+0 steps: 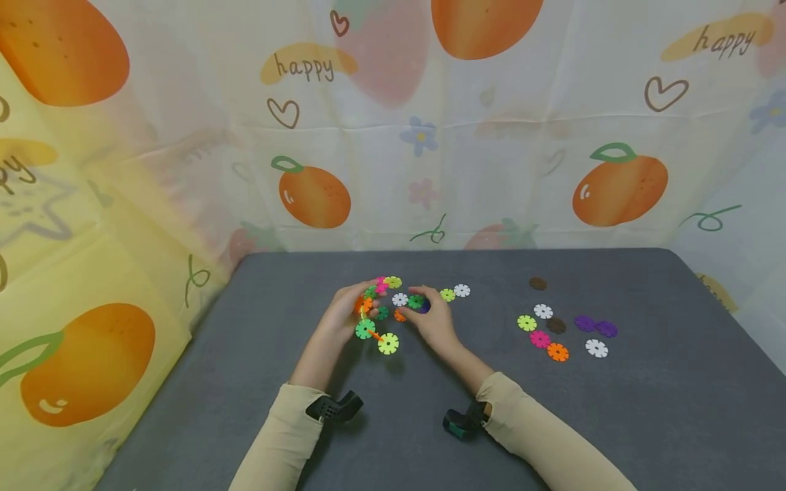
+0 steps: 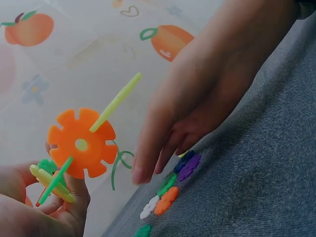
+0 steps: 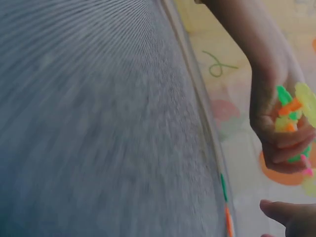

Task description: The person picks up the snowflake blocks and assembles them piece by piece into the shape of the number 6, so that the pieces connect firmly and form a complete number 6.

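My left hand (image 1: 341, 314) grips a chain of notched plastic flower discs (image 1: 365, 329) slotted edge to edge, in green, yellow, orange and pink. Seen from the left wrist, an orange disc (image 2: 98, 145) of that chain stands upright above the fingers, with yellow and green discs joined edge-on. To its right, my right hand (image 1: 437, 322) is held apart from the chain, thumb and fingers loosely extended with nothing visible between them. Just below and beyond it lie loose discs, among them an orange disc (image 2: 166, 200), a white disc (image 1: 400, 299) and a green disc (image 1: 415, 301).
On the right of the dark grey table (image 1: 663, 409) several loose discs lie spread out, including a pink disc (image 1: 540, 339), a brown disc (image 1: 537, 283) and a purple disc (image 1: 606, 329). A fruit-printed cloth (image 1: 491, 184) hangs behind the far edge.
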{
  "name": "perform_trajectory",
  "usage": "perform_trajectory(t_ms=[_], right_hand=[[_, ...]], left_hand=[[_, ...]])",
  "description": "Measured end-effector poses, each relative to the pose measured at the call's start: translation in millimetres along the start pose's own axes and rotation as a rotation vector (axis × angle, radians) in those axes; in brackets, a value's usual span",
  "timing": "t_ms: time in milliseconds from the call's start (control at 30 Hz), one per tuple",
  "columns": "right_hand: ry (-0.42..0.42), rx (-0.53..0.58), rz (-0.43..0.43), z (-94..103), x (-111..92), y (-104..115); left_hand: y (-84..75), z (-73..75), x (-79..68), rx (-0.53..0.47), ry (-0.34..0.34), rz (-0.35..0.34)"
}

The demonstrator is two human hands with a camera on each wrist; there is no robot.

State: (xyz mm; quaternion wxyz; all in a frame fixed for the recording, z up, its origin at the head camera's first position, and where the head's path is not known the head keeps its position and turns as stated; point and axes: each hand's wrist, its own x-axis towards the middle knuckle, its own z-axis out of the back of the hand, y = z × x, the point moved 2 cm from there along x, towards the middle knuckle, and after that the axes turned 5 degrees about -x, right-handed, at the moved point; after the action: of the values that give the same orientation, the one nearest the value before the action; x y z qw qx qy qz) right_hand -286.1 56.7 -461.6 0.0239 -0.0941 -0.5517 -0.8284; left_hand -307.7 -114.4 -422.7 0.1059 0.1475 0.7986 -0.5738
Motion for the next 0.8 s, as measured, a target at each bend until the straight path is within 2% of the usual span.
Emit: perform_trajectory(t_ms=[133,633,800], right_hand=[[-0.013,-0.055,0.015,-8.4,1.9,3.6],[-0.088,-0.247,0.121,-36.0,8.9,11.3],[-0.085,-0.293,0.147,-41.7,7.0,14.9]], left_hand=[[-0.6,0.5,-0.6,-0.001,0.022,-0.010],[-1.9,3.4,-0.2,-0.022,0.020,-0.003],[-2.3,3.5,0.0,-0.025,0.023,-0.014]])
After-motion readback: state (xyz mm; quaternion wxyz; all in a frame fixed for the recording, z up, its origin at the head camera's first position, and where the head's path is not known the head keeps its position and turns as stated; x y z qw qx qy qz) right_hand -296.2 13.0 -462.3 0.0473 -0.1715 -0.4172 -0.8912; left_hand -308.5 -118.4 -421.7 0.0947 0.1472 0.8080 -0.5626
